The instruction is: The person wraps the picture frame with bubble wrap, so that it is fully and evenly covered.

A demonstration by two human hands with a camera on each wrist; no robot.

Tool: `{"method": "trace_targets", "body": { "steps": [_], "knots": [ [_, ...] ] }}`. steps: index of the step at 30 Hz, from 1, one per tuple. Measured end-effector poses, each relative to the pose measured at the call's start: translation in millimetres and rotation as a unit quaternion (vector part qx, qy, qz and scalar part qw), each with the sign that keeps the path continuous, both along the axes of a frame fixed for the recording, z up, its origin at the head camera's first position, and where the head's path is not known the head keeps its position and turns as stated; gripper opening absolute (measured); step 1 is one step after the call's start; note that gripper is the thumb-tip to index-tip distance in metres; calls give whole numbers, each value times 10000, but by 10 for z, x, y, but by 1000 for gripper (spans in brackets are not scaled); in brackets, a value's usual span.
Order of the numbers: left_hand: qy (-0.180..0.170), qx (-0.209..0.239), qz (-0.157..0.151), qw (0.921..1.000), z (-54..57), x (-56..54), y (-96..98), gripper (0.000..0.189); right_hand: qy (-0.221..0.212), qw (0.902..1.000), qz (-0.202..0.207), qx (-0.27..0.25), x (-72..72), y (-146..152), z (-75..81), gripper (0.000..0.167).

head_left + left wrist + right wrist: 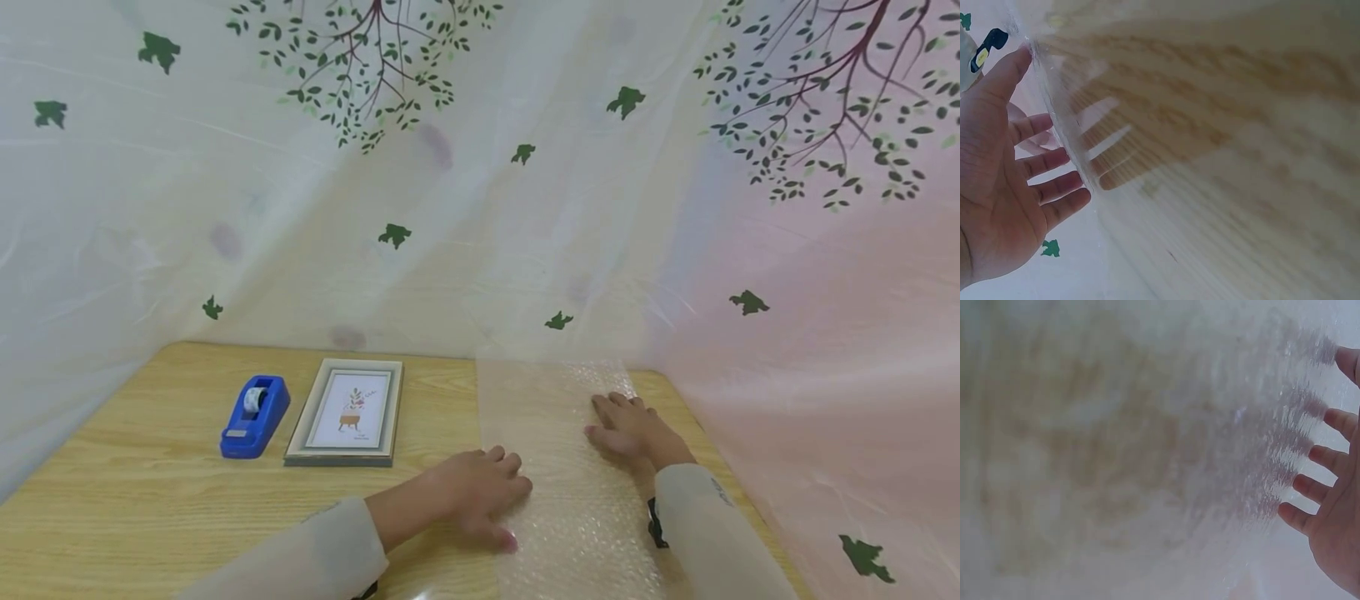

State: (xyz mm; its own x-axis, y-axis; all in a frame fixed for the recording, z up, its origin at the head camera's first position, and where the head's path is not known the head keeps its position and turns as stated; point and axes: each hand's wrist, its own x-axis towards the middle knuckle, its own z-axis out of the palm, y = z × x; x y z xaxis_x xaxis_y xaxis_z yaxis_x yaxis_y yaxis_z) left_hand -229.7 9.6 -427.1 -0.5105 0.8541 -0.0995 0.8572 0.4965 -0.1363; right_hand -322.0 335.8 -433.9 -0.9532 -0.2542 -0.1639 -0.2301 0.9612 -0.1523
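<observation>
A strip of clear bubble wrap [577, 517] lies flat on the wooden table, running from its back edge toward the front. My left hand [483, 493] rests at the strip's left edge, fingers spread. In the left wrist view the fingertips of that hand [1010, 162] touch down along the sheet's border. Farther back, my right hand [630, 429] lies on the right part of the wrap with its fingers extended. The right wrist view shows that hand [1338, 481] with fingertips on the shiny bubbled surface. Neither hand grips anything.
A framed picture [351, 410] of a potted plant lies on the table [172, 517], left of the wrap. Beside it stands a blue tape dispenser [255, 421] with a roll of tape. A curtain [465, 275] printed with leaves hangs behind and to the sides.
</observation>
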Motion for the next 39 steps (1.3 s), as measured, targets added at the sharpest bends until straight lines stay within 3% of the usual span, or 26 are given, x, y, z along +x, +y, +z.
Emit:
{"method": "trace_targets", "body": {
  "steps": [7,14,19,39],
  "knots": [
    [42,-144,110,9998,20,85,50,77,-25,10000,22,34,-15,-84,16,75],
    [397,-61,196,9990,-33,196,114,74,-83,9999,45,52,-35,-171,47,74],
    [440,-141,248,9986,11,300,170,76,-115,9998,131,129,-79,-189,32,74],
    [1001,-358,365,9937,-28,603,345,78,-167,9939,936,558,-161,-386,107,66]
  ]
}}
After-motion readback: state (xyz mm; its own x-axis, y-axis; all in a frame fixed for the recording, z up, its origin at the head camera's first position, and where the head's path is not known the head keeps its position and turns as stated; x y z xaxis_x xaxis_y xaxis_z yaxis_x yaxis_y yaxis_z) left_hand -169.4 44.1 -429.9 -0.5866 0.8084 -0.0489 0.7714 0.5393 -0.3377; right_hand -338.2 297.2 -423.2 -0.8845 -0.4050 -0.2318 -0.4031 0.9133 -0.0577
